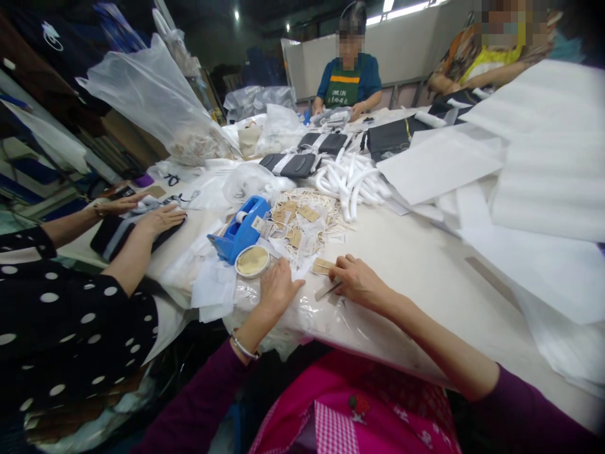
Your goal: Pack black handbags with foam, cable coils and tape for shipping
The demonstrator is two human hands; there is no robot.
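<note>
My left hand (278, 289) is beside a round tin (253, 261) with a yellowish surface inside. Its fingers are curled over a small white slip (305, 267), with the fingertips partly hidden and the thumb pointing right. In my right hand (355, 279), closed fingers pinch a thin flat strip (328, 289) with a dark edge, tilted low over the table. A brown card tag (322, 266) lies at those fingertips. Just beyond both hands is a pile of brown tags with white strings (302, 221).
A blue tape dispenser (243, 230) stands behind the tin. White foam tubes (352, 180), black cases (290, 165) and white sheets (439, 165) spread across the table (406, 252). On the left, a co-worker's hands (163, 219) press on a dark item. Other people are across the table.
</note>
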